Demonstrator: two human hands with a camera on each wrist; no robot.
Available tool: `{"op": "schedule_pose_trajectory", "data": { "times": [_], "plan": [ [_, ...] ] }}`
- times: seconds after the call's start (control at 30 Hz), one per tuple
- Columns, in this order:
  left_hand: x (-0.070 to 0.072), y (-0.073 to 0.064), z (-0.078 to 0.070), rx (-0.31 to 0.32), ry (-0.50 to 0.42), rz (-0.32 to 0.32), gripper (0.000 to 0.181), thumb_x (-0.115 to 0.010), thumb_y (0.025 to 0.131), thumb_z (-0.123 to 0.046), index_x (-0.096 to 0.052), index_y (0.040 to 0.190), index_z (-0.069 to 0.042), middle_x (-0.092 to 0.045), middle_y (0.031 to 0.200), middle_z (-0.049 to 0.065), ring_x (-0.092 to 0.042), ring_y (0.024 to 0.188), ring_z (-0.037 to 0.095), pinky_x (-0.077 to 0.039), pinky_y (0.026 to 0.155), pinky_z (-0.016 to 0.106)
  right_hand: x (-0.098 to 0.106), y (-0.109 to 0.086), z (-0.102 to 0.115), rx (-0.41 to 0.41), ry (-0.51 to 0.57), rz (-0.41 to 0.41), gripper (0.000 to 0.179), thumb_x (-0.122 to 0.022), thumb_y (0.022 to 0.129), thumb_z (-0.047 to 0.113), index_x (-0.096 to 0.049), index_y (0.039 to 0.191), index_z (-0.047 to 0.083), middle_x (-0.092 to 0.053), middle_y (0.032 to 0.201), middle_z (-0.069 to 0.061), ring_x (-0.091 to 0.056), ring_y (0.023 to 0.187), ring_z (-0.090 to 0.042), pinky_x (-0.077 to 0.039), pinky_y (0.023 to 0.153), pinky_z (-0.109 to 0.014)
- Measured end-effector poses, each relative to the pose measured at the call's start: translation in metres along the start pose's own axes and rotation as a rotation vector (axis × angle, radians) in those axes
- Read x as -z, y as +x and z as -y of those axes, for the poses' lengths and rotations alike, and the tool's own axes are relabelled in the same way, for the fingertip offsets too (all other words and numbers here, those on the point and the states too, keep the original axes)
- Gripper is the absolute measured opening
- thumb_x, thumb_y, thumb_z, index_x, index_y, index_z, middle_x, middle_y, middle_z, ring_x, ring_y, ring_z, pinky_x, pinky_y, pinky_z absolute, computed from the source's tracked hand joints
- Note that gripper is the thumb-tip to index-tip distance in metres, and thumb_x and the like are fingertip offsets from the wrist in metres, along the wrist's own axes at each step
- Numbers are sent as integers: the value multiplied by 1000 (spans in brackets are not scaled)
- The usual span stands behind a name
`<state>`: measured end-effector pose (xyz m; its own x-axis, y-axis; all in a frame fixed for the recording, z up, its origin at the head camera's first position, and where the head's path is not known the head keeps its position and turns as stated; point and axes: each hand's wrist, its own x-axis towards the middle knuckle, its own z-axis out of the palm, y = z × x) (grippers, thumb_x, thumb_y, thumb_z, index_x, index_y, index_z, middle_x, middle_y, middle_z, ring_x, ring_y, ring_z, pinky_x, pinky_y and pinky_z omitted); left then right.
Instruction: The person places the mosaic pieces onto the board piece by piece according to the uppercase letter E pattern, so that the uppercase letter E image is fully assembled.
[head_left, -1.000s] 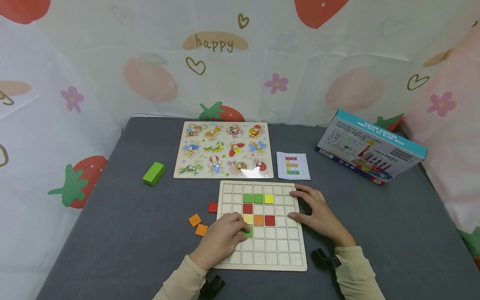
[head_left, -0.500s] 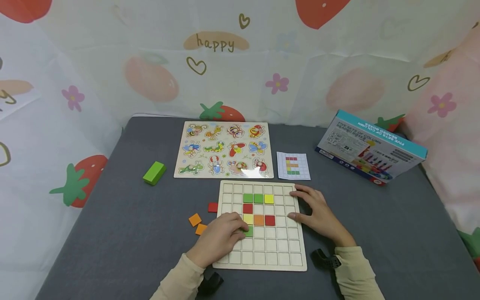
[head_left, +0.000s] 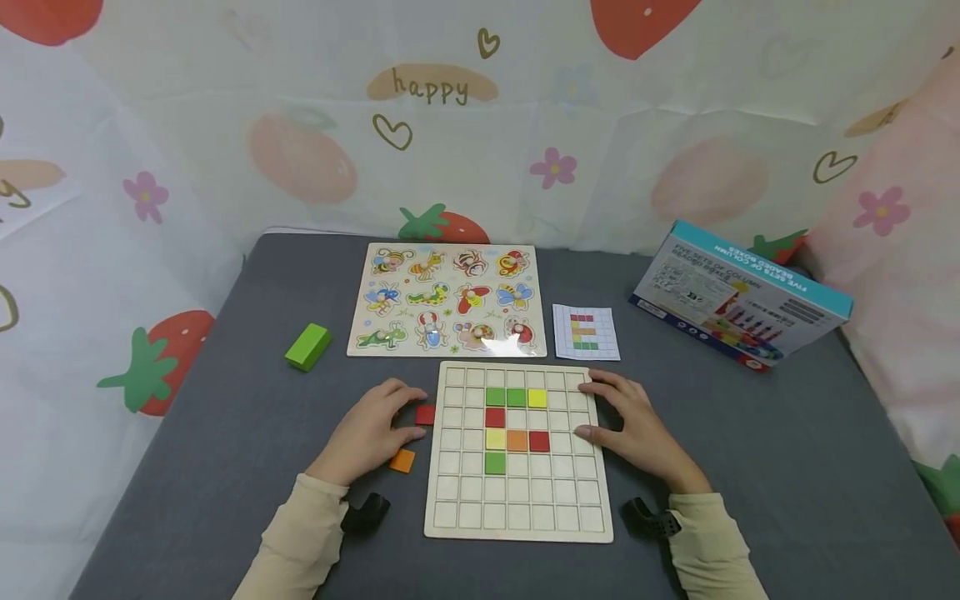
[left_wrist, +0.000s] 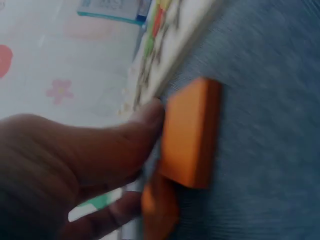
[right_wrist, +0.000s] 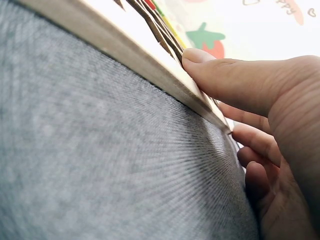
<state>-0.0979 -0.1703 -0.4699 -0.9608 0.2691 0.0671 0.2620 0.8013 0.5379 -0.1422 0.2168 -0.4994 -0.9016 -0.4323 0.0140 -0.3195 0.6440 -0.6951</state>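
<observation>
A pale grid board lies at the centre of the head view, with green, yellow, red and orange square tiles set in some cells. My left hand is left of the board, thumb and fingers apart on either side of a red tile. An orange tile lies just below that thumb. In the blurred left wrist view, the thumb overlaps the edge of an orange tile, and another orange tile is beside it. My right hand rests at the board's upper right edge, its thumb laid over the rim.
An insect picture board lies behind the grid board, with a pattern card to its right. A printed box leans at the back right. Green blocks sit at the left. A patterned cloth hangs behind the table.
My left hand has left the green tile in the grid and moved left to the red tile, now covering one orange tile in the head view. The right hand has stayed put.
</observation>
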Motion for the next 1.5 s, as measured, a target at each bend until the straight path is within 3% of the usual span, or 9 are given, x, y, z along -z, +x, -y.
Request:
{"op": "schedule_pose_trajectory", "data": {
  "times": [0.1, 0.33, 0.5, 0.73, 0.87, 1.0, 1.23, 1.5],
  "plan": [
    [-2, 0, 5, -14, 15, 9, 42, -79, 80, -24, -66, 119, -14, -58, 111, 2, -56, 100, 20, -49, 86, 38, 0, 0, 1, -9, 4, 0, 62, -73, 82, 46, -51, 136, 23, -32, 151, 2, -25, 135, -25, -28, 102, -58],
    [-6, 0, 6, -38, 24, -32, 29, -77, 82, -24, -70, 110, -16, -57, 108, 2, -52, 96, 19, -47, 82, 37, 2, 1, 2, -31, -14, 32, 71, -70, 84, 48, -43, 144, 23, -27, 155, 2, -17, 144, -28, -26, 105, -64],
    [-7, -2, 5, -3, -6, -40, 26, -77, 82, -24, -70, 106, -16, -57, 105, 0, -51, 93, 17, -47, 80, 35, 4, 4, 0, -17, -24, 78, 75, -68, 84, 51, -38, 147, 23, -22, 158, 3, -7, 148, -27, -22, 107, -65],
    [-6, -8, 1, 46, 38, -69, 26, -77, 82, -23, -70, 105, -14, -59, 103, 0, -50, 91, 17, -40, 77, 35, 8, 11, -6, 77, -85, 107, 78, -72, 83, 44, -37, 148, 19, -21, 158, -4, -12, 146, -33, -21, 105, -68],
    [-2, -13, -9, 66, 55, -108, 27, -78, 81, -25, -70, 105, -16, -61, 101, -1, -51, 91, 17, -34, 74, 34, 9, 14, -8, 119, -110, 110, 79, -72, 84, 42, -36, 149, 17, -22, 157, -6, -15, 145, -36, -19, 105, -68],
    [-1, -18, -27, 21, 11, -114, 32, -80, 79, -23, -70, 108, -16, -62, 103, -3, -54, 94, 16, -40, 79, 37, 9, 15, -7, 121, -114, 116, 78, -70, 85, 43, -34, 149, 18, -21, 158, -6, -15, 145, -35, -18, 105, -68],
    [-20, -23, -56, -65, -33, -53, 32, -77, 82, -24, -68, 111, -16, -62, 103, -5, -53, 92, 11, -47, 83, 33, 7, 16, -6, 99, -102, 107, 76, -71, 84, 45, -38, 148, 21, -22, 158, -4, -16, 145, -34, -18, 105, -68],
    [-39, -33, -74, -146, -50, 17, 23, -75, 83, -25, -68, 104, -19, -60, 99, -8, -53, 91, 8, -49, 82, 28, 8, 14, -7, 61, -80, 101, 75, -71, 82, 49, -41, 146, 23, -23, 157, 0, -17, 145, -32, -17, 106, -67]
  ]
}}
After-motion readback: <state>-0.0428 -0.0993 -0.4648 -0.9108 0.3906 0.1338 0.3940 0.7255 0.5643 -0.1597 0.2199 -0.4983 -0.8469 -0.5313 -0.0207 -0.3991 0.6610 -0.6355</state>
